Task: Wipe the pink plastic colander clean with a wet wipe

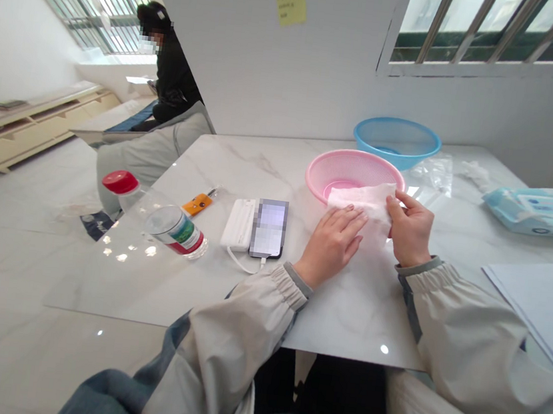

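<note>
A white wet wipe (365,201) lies spread on the marble table (227,281), its far edge against the pink basket (346,168). My left hand (331,242) rests flat on the wipe's near left part, fingers stretched out. My right hand (409,228) pinches the wipe's right edge between thumb and fingers. Behind the pink basket stands a blue basin (396,140).
A phone (269,227) and a white power bank (239,224) lie left of my hands, with a red-capped plastic bottle (161,218) and an orange item (197,204) further left. A wipes pack (538,209) and papers (542,300) sit at right. Another person (170,86) sits beyond the table's far left.
</note>
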Motion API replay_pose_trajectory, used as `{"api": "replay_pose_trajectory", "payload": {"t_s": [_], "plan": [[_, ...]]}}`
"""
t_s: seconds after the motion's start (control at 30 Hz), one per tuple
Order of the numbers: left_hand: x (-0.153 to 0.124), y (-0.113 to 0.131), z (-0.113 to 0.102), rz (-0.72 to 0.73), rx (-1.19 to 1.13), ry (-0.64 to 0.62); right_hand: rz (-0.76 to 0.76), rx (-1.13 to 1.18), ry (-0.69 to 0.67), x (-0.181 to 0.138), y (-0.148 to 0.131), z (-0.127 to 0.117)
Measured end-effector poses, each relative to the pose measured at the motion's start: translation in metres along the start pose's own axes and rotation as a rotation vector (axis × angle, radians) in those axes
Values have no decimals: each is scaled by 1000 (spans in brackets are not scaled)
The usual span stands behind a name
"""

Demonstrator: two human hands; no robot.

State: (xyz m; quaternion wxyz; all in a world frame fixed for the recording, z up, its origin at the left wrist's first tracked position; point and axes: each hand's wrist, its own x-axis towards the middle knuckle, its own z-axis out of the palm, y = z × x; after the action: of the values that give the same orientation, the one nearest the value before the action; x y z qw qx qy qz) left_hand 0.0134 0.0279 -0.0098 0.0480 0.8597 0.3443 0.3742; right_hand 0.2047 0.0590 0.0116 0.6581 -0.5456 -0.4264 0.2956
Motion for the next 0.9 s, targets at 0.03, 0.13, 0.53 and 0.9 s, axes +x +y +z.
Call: {"api": "replay_pose_trajectory", "payload": {"t_s": [0.03, 0.13, 0.53, 0.9], "plan": [[0, 0, -1, -9, 22, 0, 2, -2, -7, 0, 0, 0], [0, 1, -2, -8, 58, -5, -2, 2, -29, 0, 0, 0], [1, 4, -4, -42, 66, -5, -8, 53, 0, -1, -5, 2], [-2, 3, -3, -100, 129, -40, -80, 101, 23, -1, -8, -1]]}}
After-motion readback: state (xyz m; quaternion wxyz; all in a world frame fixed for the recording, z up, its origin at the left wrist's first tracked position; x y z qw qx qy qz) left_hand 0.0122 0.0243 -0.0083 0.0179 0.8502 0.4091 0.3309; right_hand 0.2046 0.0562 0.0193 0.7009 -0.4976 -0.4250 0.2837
